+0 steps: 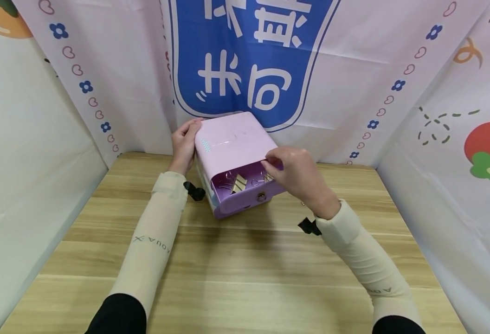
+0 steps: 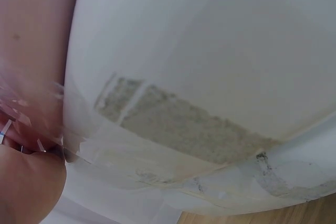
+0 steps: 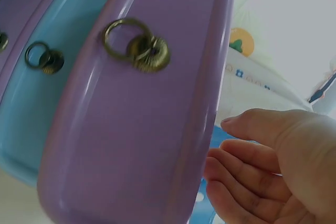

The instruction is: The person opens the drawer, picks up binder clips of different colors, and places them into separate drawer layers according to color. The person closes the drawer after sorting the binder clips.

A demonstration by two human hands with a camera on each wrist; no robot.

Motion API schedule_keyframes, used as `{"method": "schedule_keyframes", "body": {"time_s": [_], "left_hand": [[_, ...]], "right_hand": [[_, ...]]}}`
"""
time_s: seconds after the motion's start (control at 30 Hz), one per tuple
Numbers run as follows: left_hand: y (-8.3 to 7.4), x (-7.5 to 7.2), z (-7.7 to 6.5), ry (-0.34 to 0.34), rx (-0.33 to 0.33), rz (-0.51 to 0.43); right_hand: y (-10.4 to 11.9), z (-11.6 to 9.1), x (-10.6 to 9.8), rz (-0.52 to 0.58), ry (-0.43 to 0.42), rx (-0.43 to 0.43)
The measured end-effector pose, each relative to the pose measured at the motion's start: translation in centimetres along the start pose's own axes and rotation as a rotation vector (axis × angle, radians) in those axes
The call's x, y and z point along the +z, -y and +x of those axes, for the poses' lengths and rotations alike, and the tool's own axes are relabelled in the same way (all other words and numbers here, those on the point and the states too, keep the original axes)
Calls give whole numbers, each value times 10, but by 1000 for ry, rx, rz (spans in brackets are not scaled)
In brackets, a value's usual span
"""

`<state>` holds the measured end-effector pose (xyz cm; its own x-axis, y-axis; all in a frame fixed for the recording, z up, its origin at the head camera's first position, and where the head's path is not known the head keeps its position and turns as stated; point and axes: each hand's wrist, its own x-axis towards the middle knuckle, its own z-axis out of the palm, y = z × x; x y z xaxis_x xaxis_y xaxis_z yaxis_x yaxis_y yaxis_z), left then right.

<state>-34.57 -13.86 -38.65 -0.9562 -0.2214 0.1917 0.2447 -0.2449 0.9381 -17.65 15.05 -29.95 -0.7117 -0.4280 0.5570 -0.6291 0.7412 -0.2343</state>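
Note:
A small drawer box (image 1: 236, 141) with a pink top stands at the back of the table. Its purple top drawer (image 1: 241, 204) is pulled out, with several gold binder clips (image 1: 239, 183) inside. My left hand (image 1: 183, 146) grips the box's back left corner, some fingers hidden behind it. Over the drawer's right side is my right hand (image 1: 299, 178). In the right wrist view its thumb (image 3: 252, 121) stands apart from the loosely bent fingers, which are at the drawer's edge, and nothing shows between them. The purple drawer front (image 3: 121, 145) bears a brass ring pull (image 3: 149, 56).
Below the purple drawer, a blue drawer (image 3: 47, 114) has its own ring pull. A printed cloth (image 1: 136, 69) hangs close behind the box, with white side walls (image 1: 28, 139) at left and right. The wooden table (image 1: 228, 269) stretches out in front.

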Motion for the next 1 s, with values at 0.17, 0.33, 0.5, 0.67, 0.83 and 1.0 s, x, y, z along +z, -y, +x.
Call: {"method": "schedule_keyframes", "body": {"time_s": [0.17, 0.33, 0.5, 0.67, 0.83, 1.0], "left_hand": [[1, 0, 0, 4, 7, -7], [2, 0, 0, 2, 7, -9], [1, -1, 0, 3, 2, -1], [1, 0, 0, 1, 2, -3], [1, 0, 1, -2, 9, -1], [1, 0, 0, 3, 0, 0]], "right_hand": [[-14, -4, -5, -17, -31, 27], [-27, -10, -12, -18, -63, 65], [-41, -18, -16, -31, -79, 110], [-53, -27, -18, -42, -78, 150], [-63, -33, -17, -56, -73, 166], [-73, -39, -11, -79, -28, 201]]}}
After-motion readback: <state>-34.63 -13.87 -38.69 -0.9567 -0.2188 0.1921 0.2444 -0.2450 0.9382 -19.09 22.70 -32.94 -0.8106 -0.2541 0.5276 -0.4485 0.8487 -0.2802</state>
